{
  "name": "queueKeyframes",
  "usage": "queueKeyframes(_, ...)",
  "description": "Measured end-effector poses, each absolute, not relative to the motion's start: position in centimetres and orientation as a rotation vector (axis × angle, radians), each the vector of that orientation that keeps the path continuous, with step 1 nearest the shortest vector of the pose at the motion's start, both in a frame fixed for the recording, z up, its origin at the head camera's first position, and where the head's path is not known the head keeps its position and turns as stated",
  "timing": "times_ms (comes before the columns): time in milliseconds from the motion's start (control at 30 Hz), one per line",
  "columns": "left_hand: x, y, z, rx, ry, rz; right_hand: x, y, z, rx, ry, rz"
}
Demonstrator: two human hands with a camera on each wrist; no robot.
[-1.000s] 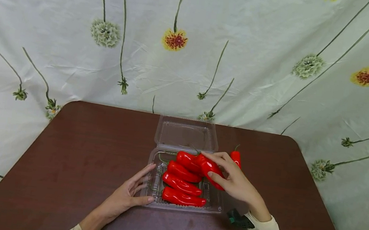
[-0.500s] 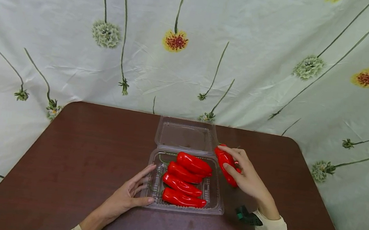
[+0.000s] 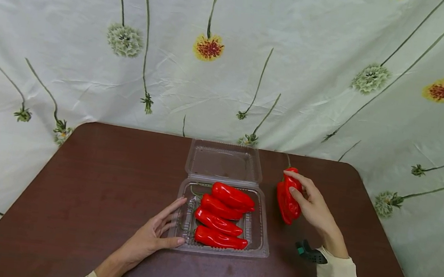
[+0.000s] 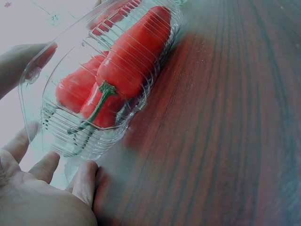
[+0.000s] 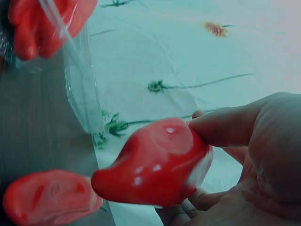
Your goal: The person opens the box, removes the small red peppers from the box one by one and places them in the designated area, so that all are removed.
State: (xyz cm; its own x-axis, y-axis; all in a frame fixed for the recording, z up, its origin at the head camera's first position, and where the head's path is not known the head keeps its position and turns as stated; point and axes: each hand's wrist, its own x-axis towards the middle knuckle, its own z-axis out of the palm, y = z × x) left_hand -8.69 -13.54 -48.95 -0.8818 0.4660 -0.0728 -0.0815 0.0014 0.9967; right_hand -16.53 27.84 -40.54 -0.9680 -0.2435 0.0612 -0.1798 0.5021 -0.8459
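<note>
A clear plastic clamshell container (image 3: pixel 260 251) sits mid-table with its lid (image 3: pixel 224 161) folded open at the back. Several red peppers (image 3: pixel 221 222) lie side by side inside it. My right hand (image 3: pixel 308 202) grips one more red pepper (image 3: pixel 287 204) just right of the container, above the table. In the right wrist view the thumb and fingers pinch this pepper (image 5: pixel 155 165), and another red pepper (image 5: pixel 47 197) shows below it on the table. My left hand (image 3: pixel 155 235) rests flat on the table, its straight fingers (image 4: pixel 84 181) touching the container's (image 4: pixel 70 141) front left corner.
The dark brown table (image 3: pixel 100 180) has rounded far corners and a floral cloth (image 3: pixel 232 44) hanging behind it. A black wrist mount (image 3: pixel 309 252) sits by my right sleeve. Bare wood lies to the left and right of the container.
My right hand has carried a red pepper from over the container out to the right, past its right edge. The left hand and the container have stayed still.
</note>
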Motion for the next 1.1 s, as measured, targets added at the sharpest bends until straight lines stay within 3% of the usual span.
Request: queueKeyframes(1100, -8.6, -13.5, -48.8, 0.416, 1.886, 1.957, -17.9, 31.9, -43.8, -0.173, 2.623, -1.389)
